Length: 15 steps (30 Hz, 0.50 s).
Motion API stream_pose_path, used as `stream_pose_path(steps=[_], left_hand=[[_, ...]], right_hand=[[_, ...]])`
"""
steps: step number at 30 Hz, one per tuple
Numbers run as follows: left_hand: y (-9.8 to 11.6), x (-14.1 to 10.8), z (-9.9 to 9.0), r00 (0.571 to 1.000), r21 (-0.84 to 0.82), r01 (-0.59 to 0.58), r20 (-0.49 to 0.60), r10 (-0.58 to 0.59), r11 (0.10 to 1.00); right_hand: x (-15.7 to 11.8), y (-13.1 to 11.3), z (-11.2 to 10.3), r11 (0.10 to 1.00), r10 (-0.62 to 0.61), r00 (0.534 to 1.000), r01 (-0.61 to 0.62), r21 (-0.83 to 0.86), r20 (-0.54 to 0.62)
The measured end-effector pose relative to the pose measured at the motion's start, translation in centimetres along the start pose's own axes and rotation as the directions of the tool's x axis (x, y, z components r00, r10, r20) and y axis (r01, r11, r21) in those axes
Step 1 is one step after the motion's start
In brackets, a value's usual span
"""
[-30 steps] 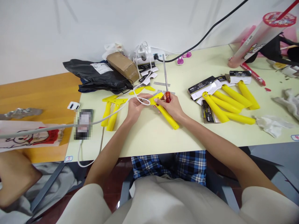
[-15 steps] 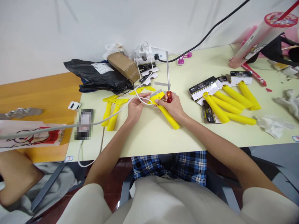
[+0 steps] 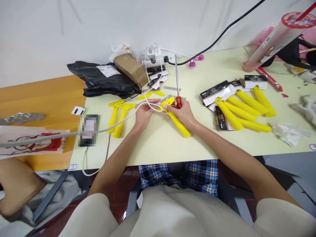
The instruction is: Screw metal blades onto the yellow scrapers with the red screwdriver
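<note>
**Blurred, cut off, partly hidden**
Pixelated past recognition near the desk's (image 3: 148,151) left edge, a corded device (image 3: 88,130); sliced by the picture's left edge, a printed bag (image 3: 32,140); partly hidden behind the right hand (image 3: 182,113), a yellow scraper (image 3: 179,123).

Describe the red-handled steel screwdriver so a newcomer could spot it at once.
On the pale cream table, find the person's right hand near the centre. It grips a steel screwdriver with a red handle, shaft pointing toward the wall, the only red tool among yellow plastic scrapers.
</note>
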<state>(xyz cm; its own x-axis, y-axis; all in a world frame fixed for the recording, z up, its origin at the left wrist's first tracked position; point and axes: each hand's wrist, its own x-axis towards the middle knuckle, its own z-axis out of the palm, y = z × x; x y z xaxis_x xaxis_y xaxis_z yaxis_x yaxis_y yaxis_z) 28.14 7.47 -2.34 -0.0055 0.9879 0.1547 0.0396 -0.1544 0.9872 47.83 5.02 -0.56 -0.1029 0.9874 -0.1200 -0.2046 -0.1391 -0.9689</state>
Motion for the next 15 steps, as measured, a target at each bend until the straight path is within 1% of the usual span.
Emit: stream_pose_path(steps=[5, 10, 15], left_hand=[[-0.15, 0.0, -0.07, 1.0, -0.001, -0.002, -0.006, 0.002, 1.0], [-0.48, 0.05, -0.09, 0.997, 0.002, -0.065, -0.032, 0.065, 0.998], [-0.63, 0.13, -0.17, 0.996, -0.019, -0.092, -0.012, 0.091, 0.996]], right_hand=[[0.03, -0.04, 0.01, 1.0, 0.005, 1.0, -0.005, 0.016, 0.007], [0.01, -0.21, 0.01, 0.998, 0.023, 0.999, -0.024, 0.052, 0.022], [0.09, -0.32, 0.04, 0.999, 0.034, 0.999, -0.035, 0.039, 0.028]])
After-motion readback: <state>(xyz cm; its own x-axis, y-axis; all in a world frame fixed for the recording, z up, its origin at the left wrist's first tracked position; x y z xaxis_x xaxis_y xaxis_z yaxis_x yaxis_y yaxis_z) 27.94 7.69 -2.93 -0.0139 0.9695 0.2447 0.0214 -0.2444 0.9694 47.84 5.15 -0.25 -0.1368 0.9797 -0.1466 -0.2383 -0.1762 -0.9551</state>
